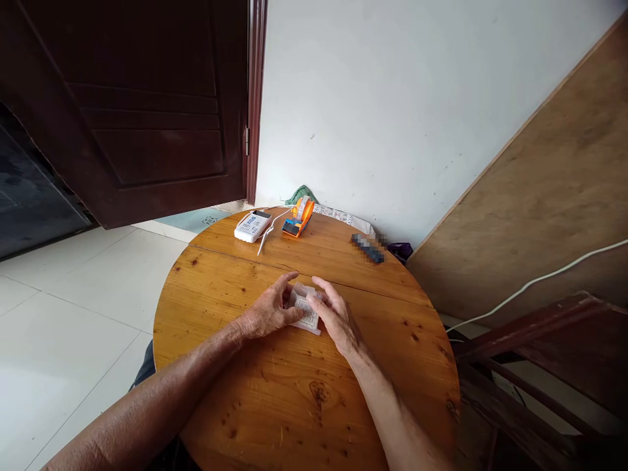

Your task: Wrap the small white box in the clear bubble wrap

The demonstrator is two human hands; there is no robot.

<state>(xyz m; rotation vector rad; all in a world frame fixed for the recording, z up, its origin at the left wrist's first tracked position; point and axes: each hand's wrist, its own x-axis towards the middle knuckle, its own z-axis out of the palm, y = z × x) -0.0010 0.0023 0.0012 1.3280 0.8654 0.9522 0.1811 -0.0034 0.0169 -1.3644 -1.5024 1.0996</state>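
A small, clear plastic packet [307, 316], flat and box-like with a whitish printed face, is held low over the middle of the round wooden table [235, 379]. My left hand [273, 307] grips it from the left, its thumb across the near face and the index finger stretched out past the far edge. From the right, my right hand [337, 315] holds the packet's edge, the thumb on its upper part and the index finger raised. Some fingers of both hands are hidden behind the packet, and its contents are too small to make out.
Toward the table's back lie a white power bank-like device [252, 226] with a white cable [265, 240], and an orange and blue tape dispenser [298, 219]. A blurred dark object [367, 248] rests at the back right. Behind stand a white wall [392, 98] and dark door [161, 131].
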